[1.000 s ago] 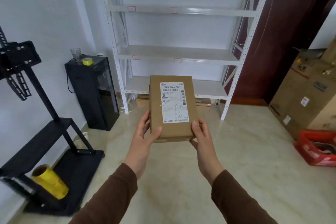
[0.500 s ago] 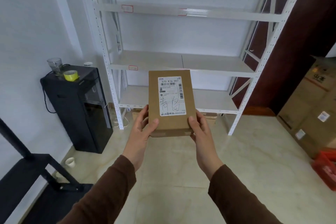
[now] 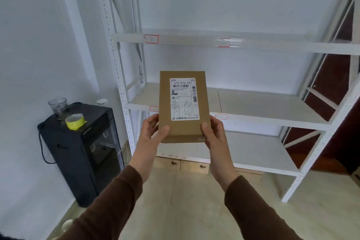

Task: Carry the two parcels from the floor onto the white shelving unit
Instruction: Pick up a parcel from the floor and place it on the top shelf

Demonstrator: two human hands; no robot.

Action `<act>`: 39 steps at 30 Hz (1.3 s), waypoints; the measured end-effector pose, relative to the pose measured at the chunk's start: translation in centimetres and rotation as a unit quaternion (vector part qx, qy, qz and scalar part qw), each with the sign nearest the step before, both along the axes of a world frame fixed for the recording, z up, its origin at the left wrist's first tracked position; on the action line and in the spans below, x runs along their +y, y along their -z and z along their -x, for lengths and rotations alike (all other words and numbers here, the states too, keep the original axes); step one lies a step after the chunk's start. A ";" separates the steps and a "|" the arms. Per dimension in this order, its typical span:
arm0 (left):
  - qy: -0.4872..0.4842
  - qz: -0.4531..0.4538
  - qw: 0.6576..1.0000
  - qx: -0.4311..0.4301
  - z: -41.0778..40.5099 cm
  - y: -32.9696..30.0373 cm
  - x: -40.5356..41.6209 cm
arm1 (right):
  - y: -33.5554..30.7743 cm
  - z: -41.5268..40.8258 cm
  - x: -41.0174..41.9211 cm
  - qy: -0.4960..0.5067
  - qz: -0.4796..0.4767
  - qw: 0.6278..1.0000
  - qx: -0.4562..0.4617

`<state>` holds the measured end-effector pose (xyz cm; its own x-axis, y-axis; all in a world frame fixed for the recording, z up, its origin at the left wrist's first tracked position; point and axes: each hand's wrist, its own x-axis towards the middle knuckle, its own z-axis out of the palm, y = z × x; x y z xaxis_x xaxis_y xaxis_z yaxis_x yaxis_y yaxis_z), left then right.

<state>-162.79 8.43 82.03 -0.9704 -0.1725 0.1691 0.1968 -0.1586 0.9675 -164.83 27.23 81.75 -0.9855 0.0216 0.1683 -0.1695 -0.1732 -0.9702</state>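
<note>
I hold a flat brown cardboard parcel with a white shipping label at chest height, label facing me. My left hand grips its lower left edge and my right hand grips its lower right edge. The white shelving unit stands straight ahead, close, with its middle shelf just behind the parcel. A second parcel is not in sight.
A black cabinet stands left of the shelving, with a glass jar and a yellow tape roll on top. Flat cardboard boxes lie under the lowest shelf. A dark curtain hangs behind the unit's right side.
I have moved closer to the shelving with the parcel in both hands; the shelves now fill the view and the black stand and boxes at the sides have left it.
</note>
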 end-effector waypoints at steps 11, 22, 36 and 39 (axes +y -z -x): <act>-0.021 0.009 0.997 0.074 21.8 -5.8 -9.7 | -5.6 22.5 -10.0 -0.016 -0.019 0.995 0.099; 0.011 0.061 0.980 0.190 42.0 -16.1 -15.5 | -15.7 41.2 -15.5 0.011 -0.065 0.976 0.207; -0.059 0.131 0.978 0.149 59.5 -24.0 -18.6 | -24.0 61.0 -17.7 -0.078 -0.141 0.967 0.197; -0.048 0.152 0.978 0.133 61.5 -24.3 -19.4 | -24.4 62.8 -18.1 -0.081 -0.168 0.963 0.192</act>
<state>-224.33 -11.02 106.32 -0.8668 -0.1632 0.4712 0.4480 0.1601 0.8796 -227.58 9.09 106.19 -0.8354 -0.2475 0.4908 -0.5235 0.0860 -0.8477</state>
